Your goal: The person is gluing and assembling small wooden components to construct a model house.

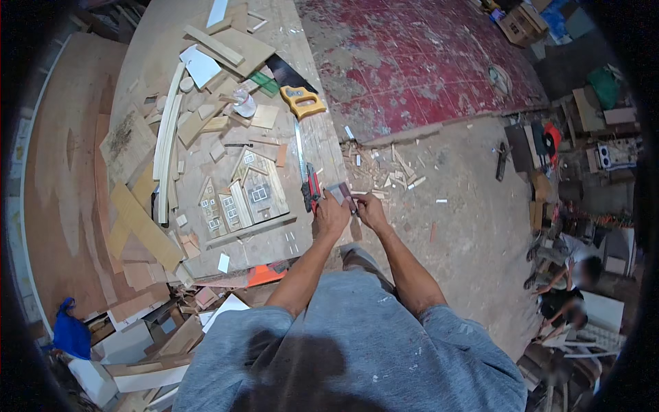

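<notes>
Over the work table's right edge, my left hand (333,217) presses its closed fingers on a small flat reddish-brown piece (342,195), which looks like sandpaper or a sanding block. Close beside it, my right hand (372,211) pinches at the piece's right end; anything small between its fingertips is too fine to make out. Just left of my left hand lies a red and black cutter-like tool (311,189), with a long thin metal strip (300,147) beyond it. Further left, a wooden model house front (250,189) with white-framed windows rests on the table.
A yellow-handled handsaw (303,103), a white cup (244,103) and pale curved strips (168,147) lie among wood offcuts on the table (264,237). Wood scraps (391,172) litter the floor to the right. Two people (573,288) are at the far right.
</notes>
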Demonstrator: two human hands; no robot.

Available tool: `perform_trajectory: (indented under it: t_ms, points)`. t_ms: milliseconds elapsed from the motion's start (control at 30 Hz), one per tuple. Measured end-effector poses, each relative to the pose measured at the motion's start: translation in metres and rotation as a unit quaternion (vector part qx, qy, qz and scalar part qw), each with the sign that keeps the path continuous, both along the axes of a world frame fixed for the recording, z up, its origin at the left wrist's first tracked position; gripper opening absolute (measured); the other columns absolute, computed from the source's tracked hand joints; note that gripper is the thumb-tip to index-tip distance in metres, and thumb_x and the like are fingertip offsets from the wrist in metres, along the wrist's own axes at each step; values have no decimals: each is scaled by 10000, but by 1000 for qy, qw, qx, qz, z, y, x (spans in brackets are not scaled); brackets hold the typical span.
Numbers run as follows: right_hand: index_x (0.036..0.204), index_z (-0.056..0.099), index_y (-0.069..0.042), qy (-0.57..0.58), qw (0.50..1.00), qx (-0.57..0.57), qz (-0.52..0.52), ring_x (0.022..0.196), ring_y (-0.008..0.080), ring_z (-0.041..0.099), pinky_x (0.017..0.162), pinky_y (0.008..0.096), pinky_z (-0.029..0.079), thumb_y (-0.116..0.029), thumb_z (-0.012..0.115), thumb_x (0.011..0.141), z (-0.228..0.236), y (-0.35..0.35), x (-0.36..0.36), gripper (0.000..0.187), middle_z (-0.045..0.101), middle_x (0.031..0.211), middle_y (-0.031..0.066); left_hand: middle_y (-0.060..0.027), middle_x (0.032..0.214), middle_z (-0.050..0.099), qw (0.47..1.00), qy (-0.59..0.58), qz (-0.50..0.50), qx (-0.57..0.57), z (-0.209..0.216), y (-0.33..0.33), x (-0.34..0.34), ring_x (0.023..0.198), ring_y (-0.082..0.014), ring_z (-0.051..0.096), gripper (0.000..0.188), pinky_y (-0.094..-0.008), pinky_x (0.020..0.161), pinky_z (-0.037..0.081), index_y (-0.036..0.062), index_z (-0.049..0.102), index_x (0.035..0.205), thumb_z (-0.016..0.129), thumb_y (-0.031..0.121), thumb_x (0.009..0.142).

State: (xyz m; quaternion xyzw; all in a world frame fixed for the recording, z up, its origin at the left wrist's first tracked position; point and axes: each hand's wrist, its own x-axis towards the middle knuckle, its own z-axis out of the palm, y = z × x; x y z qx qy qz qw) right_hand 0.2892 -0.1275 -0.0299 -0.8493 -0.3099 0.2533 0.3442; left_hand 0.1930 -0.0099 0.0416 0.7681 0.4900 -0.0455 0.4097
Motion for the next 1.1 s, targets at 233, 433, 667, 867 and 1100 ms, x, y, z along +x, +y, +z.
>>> perform_trajectory:
  t_ms: [233, 433, 667, 867, 1100]
  points:
    - [1190, 701, -37, 214, 973, 86, 7, 737, 187, 605, 691, 314, 496, 12, 505, 888, -10, 0, 12, 363, 675, 862, 92, -318, 1082, 611, 996, 65, 50, 24, 2, 1, 29, 1002, -450, 655, 508, -488, 849, 548, -74, 492, 1160, 698, 287, 869]
    - [1160, 693, -19, 376, 925, 41, -36, 636, 78, 481, 551, 241, 399, -25, 575, 931, -4, 1, 24, 258, 609, 790, 11, -301, 1072, 633, 992, 90, 75, 36, -5, 0, 40, 1006, -440, 658, 518, -494, 858, 543, -68, 507, 1157, 699, 302, 848]
    - [984, 681, -9, 482, 852, 169, -118, 627, 93, 572, 563, 224, 466, -119, 688, 922, 71, 13, 33, 127, 646, 767, 24, -174, 963, 650, 963, -185, 169, -95, -11, 16, -10, 844, -254, 673, 420, -383, 726, 565, -3, 551, 1121, 681, 311, 874]
    - [1053, 692, 17, 400, 881, 252, 0, 723, 92, 621, 651, 244, 521, -52, 680, 913, 195, 21, 10, 157, 661, 816, 25, -43, 958, 605, 776, -457, 206, -382, 136, 18, -35, 853, -112, 600, 285, -277, 792, 502, 31, 547, 1144, 524, 250, 963]
    - [966, 644, 17, 65, 930, 336, 133, 699, 109, 606, 604, 248, 483, 26, 679, 858, 246, 36, -49, 114, 637, 858, 73, -64, 994, 617, 766, -518, 151, -349, 174, 16, -88, 874, -116, 614, 345, -272, 779, 514, 10, 530, 1195, 472, 269, 975]
